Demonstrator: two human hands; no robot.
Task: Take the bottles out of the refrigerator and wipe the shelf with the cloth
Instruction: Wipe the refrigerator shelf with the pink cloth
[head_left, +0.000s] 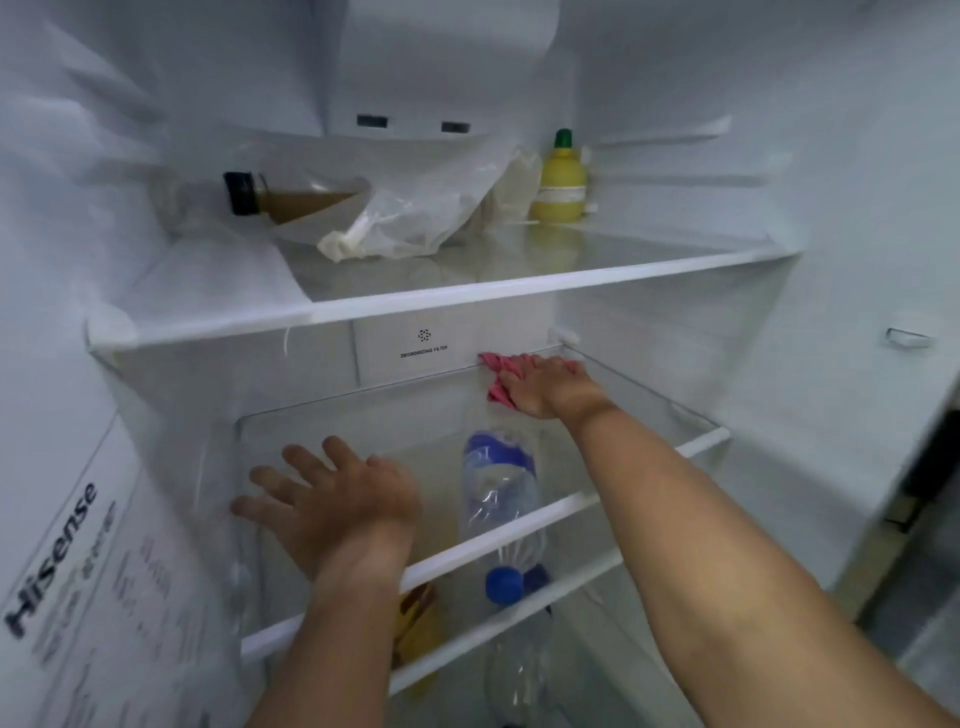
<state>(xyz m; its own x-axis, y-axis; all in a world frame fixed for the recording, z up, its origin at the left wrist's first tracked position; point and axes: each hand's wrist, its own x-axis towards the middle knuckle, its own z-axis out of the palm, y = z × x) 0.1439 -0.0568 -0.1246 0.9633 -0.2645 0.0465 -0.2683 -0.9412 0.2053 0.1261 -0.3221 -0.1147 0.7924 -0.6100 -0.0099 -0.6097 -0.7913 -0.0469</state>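
While the right hand (545, 387) presses the cloth (497, 375) flat at centre frame to wipe the shelf (582, 503), the left hand (332, 499), spread and empty, braces lower left.

I am looking into the open compartment of a household refrigerator (779, 156), which places this in a home kitchen. The evidence: white moulded inner walls, glass shelves (519, 291) with white front trim, a panel on the rear wall marked "deodorizing filter" (423, 349), and a brand label (52, 561) reading "Hisense" on the left wall. The contents are ordinary domestic groceries: a yellow juice bottle (561, 182) with a green cap, a brown sauce bottle (291, 200) lying on its side, a crumpled plastic bag (415, 218), and a clear water bottle (501, 493) with a blue cap.
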